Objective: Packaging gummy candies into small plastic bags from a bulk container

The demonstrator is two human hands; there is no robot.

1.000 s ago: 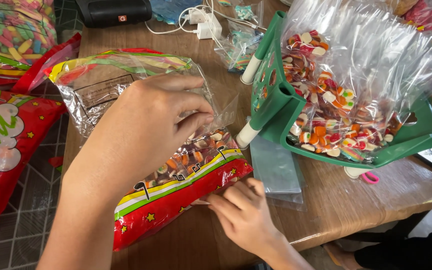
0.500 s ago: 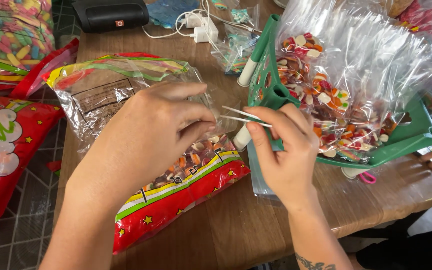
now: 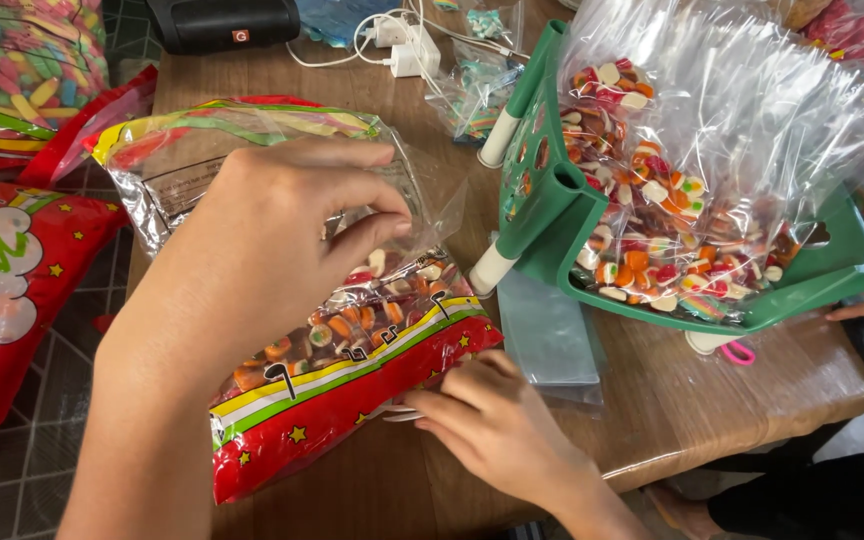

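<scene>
On the wooden table [image 3: 712,400], a red candy bag [image 3: 352,385] lies open-mouthed toward the green basket [image 3: 552,215], which is already packed with small filled clear bags [image 3: 692,190]. The left hand [image 3: 262,255] pinches the bag's clear upper film between thumb and curled fingers, lifting the mouth. The right hand [image 3: 487,415], fingers curled together, presses white tongs [image 3: 397,412] at the bag's red edge, touching it. Many gummies remain in the bag, and flat empty bags [image 3: 547,335] lie beside it, so the packing looks only partly done.
</scene>
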